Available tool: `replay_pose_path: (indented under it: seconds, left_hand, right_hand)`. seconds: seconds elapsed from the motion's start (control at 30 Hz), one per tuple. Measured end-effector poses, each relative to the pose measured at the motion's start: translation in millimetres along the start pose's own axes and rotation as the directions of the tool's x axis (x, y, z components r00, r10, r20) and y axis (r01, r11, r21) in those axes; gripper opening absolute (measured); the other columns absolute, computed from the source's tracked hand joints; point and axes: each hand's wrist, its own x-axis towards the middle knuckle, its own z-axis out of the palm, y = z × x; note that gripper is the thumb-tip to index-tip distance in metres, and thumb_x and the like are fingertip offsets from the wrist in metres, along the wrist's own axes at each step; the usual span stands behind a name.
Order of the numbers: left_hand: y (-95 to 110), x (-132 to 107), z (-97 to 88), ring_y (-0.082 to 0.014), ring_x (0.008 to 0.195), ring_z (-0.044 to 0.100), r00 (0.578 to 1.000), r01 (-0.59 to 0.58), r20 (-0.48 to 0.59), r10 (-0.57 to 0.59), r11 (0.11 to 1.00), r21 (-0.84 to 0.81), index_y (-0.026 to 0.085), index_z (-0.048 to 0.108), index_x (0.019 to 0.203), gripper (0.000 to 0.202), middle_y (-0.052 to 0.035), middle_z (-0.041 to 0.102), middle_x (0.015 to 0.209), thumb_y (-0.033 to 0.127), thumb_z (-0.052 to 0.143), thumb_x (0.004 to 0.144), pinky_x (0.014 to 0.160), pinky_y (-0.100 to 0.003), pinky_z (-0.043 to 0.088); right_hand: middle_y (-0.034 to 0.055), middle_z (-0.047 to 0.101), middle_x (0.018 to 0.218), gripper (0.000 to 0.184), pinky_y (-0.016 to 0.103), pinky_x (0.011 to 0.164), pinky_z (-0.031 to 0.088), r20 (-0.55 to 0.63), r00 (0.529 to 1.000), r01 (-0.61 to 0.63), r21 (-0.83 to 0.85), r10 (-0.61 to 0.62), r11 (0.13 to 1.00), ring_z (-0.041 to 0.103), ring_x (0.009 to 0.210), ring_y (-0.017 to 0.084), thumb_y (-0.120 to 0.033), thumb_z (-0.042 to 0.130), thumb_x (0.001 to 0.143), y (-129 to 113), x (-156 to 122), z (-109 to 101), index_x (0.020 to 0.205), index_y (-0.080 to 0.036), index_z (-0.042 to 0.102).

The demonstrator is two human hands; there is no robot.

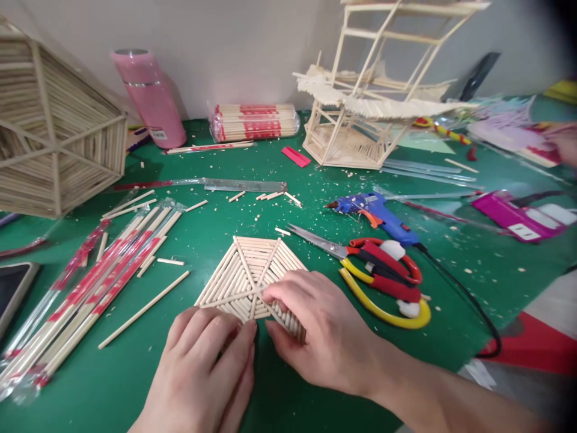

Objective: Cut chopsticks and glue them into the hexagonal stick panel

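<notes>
A flat hexagonal panel of wooden sticks (252, 270) lies on the green mat (211, 234) in front of me. My right hand (315, 331) pinches its near right edge, thumb and fingers closed on the sticks there. My left hand (202, 367) rests on the panel's near left edge, fingers curled down and together, pressing on it. The panel's near corner is hidden under both hands.
Red and yellow scissors (383, 276) and a blue glue gun (378, 216) lie to the right. Packs of chopsticks (90, 288) and loose sticks lie left. A stick-built roof (49, 132), pink bottle (151, 96), metal ruler (243, 185) and wooden tower model (360, 108) stand behind.
</notes>
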Motion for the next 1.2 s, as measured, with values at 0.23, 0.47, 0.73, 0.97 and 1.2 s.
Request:
replay_pose_path:
  seconds: [0.23,0.47,0.73,0.97,1.2]
  left_hand:
    - [1.4,2.3,3.6,-0.0189,0.08,0.047,1.0,-0.007,0.019,0.007,0.999,0.048,0.013,0.061,0.097,0.021,-0.0055,0.057,0.082,0.009,0.047,0.083,0.075,-0.037,0.04]
    - [-1.6,1.7,1.7,-0.0192,0.08,0.05,0.998,-0.05,0.041,0.046,0.993,0.108,0.015,0.061,0.099,0.022,-0.0051,0.058,0.082,0.01,0.048,0.082,0.074,-0.036,0.042]
    - [-6.4,3.2,-0.3,-0.0188,0.079,0.05,0.989,-0.133,0.082,0.12,0.976,0.171,0.014,0.061,0.1,0.022,-0.0051,0.059,0.082,0.011,0.051,0.08,0.072,-0.034,0.043]
    - [-6.6,3.2,-0.4,-0.0193,0.079,0.051,0.985,-0.156,0.102,0.137,0.967,0.201,0.013,0.06,0.101,0.022,-0.0054,0.06,0.083,0.01,0.05,0.081,0.073,-0.034,0.042]
    - [-6.4,2.6,-0.9,-0.0192,0.078,0.051,0.985,-0.156,0.101,0.137,0.964,0.213,0.013,0.06,0.101,0.023,-0.0049,0.06,0.082,0.011,0.05,0.081,0.072,-0.034,0.042]
  right_hand:
    - [0.003,0.058,0.082,0.014,0.033,0.067,0.036,-0.018,1.0,0.012,-0.037,-0.013,0.999,0.05,0.078,0.018,-0.016,0.054,0.077,0.7,0.0,3.0,0.091,-0.017,0.054]
    - [0.0044,0.058,0.082,0.014,0.034,0.067,0.037,-0.011,1.0,0.011,-0.04,-0.012,0.999,0.051,0.078,0.019,-0.015,0.052,0.077,0.6,-0.1,3.0,0.091,-0.016,0.055]
    - [0.0036,0.057,0.081,0.012,0.033,0.067,0.037,-0.016,1.0,0.009,-0.04,-0.01,0.999,0.051,0.078,0.019,-0.015,0.052,0.079,0.9,-1.6,3.1,0.091,-0.016,0.054]
    - [0.0038,0.057,0.08,0.015,0.033,0.067,0.038,-0.025,1.0,0.017,-0.041,-0.018,0.999,0.05,0.077,0.019,-0.013,0.052,0.076,0.3,-0.4,2.2,0.09,-0.016,0.054]
    - [0.0047,0.057,0.081,0.02,0.034,0.068,0.039,-0.015,1.0,0.011,-0.034,-0.012,0.999,0.05,0.078,0.02,-0.01,0.05,0.073,0.2,-1.1,2.8,0.093,-0.015,0.054]
